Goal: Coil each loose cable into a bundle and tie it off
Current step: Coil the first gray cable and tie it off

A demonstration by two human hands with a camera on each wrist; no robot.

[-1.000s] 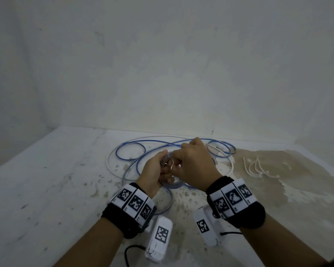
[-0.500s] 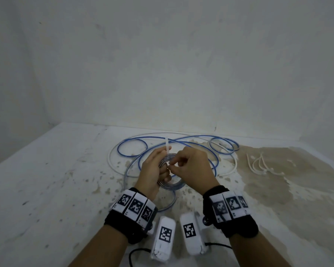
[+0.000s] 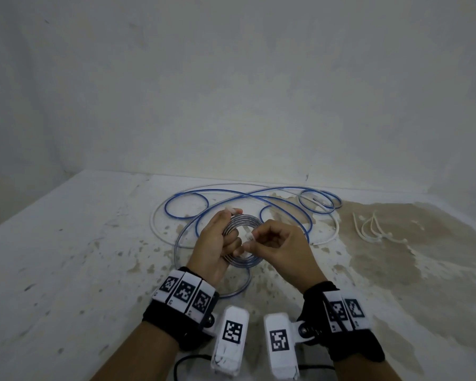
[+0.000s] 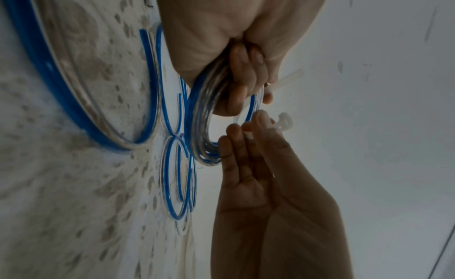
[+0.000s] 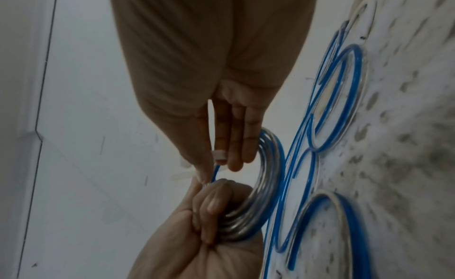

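I see a white, stained tabletop (image 3: 66, 270) set against plain white walls. My left hand (image 3: 213, 243) is curled around a small coil (image 3: 242, 261) of clear cable with a blue line in it. It holds the coil just above the tabletop. My right hand (image 3: 280, 243) is right beside it, and its fingers (image 5: 231, 147) pinch a white zip tie (image 4: 283, 123) at the coil. The rest of the blue cable (image 3: 231, 192) lies in loose loops on the tabletop behind my hands. A white cable (image 3: 155, 229) runs around those loops. More zip ties (image 3: 368, 229) lie in a small pile to the right, well apart from the coil.
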